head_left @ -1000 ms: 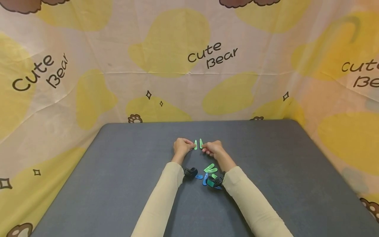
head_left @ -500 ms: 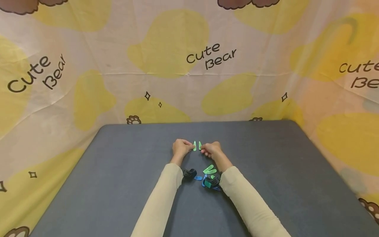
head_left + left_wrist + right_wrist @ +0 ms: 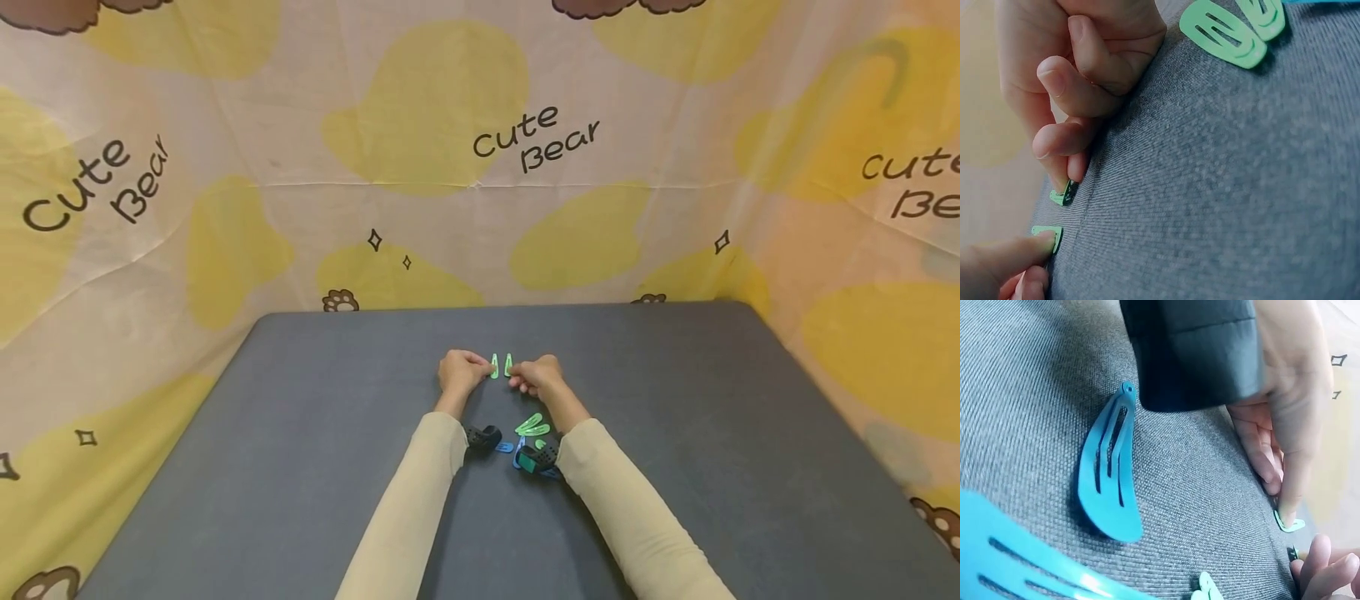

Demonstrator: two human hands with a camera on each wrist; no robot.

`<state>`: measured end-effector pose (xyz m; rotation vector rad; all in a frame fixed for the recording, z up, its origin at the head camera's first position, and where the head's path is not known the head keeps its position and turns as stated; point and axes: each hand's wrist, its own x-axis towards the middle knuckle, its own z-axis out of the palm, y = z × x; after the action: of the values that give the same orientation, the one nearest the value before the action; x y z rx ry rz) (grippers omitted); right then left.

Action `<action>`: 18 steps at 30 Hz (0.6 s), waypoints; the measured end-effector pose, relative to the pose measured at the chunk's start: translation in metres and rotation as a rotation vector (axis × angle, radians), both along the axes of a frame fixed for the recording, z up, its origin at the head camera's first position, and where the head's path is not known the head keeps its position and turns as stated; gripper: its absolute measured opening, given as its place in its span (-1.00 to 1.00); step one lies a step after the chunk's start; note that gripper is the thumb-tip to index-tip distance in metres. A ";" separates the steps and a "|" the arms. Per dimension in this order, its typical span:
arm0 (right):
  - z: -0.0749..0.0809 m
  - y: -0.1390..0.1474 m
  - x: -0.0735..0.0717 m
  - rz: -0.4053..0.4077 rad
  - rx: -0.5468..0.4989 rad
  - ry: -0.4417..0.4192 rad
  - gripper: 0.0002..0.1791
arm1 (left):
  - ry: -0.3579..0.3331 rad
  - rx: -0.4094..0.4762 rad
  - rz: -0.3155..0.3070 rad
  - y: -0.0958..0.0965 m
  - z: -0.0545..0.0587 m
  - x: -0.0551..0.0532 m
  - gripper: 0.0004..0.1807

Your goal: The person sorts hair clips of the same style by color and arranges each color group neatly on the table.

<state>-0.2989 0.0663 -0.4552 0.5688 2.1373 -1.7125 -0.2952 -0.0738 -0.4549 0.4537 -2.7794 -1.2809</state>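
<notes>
Two green snap hair clips stand side by side near the far part of the table, a narrow gap between them. My left hand [image 3: 461,372] pinches the left green hair clip [image 3: 495,364] at its lower part, thumb against it. Opposite, my right hand [image 3: 542,377] holds the right green hair clip [image 3: 508,364] between thumb and finger, its other fingers curled in. In the left wrist view the left clip [image 3: 1055,232] and right clip [image 3: 1057,197] both sit at fingertips. The right wrist view shows the right clip [image 3: 1291,524] lying under a fingertip.
Nearer me, several loose clips lie between the wrists: green hair clips [image 3: 534,428] and blue ones [image 3: 505,447], some partly hidden by the right wrist strap [image 3: 542,457]. A blue hair clip [image 3: 1110,475] lies close below the right wrist. Patterned cloth [image 3: 420,133] hangs behind the grey table [image 3: 337,400].
Both hands stay almost in place. The right green clip has shifted slightly and stands straighter than a second ago; the gap between the two clips is about the same.
</notes>
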 end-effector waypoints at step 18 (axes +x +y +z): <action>0.002 0.006 0.004 0.018 -0.031 -0.003 -0.78 | -0.011 -0.007 -0.023 -0.002 0.000 -0.001 -0.84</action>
<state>-0.2946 0.0721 -0.4535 0.5415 2.1037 -1.7316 -0.2960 -0.0757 -0.4546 0.4306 -2.8056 -1.2772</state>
